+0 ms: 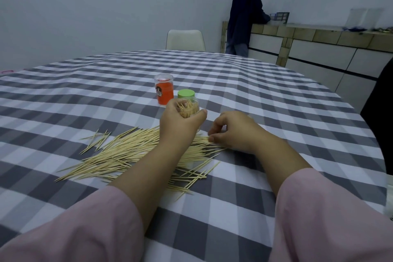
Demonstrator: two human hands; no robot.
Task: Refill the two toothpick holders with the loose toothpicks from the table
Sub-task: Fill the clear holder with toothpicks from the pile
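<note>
The left hand (180, 125) curled around a clear round plastic toothpick holder (190, 108), partly filled with sticks (open on top), just beyond the heap. At its 3 o'clock, the right hand (232, 132) pinched thin pale wooden toothpicks (131, 151) lying scattered on the grey-white checked tablecloth (276, 112).
</note>
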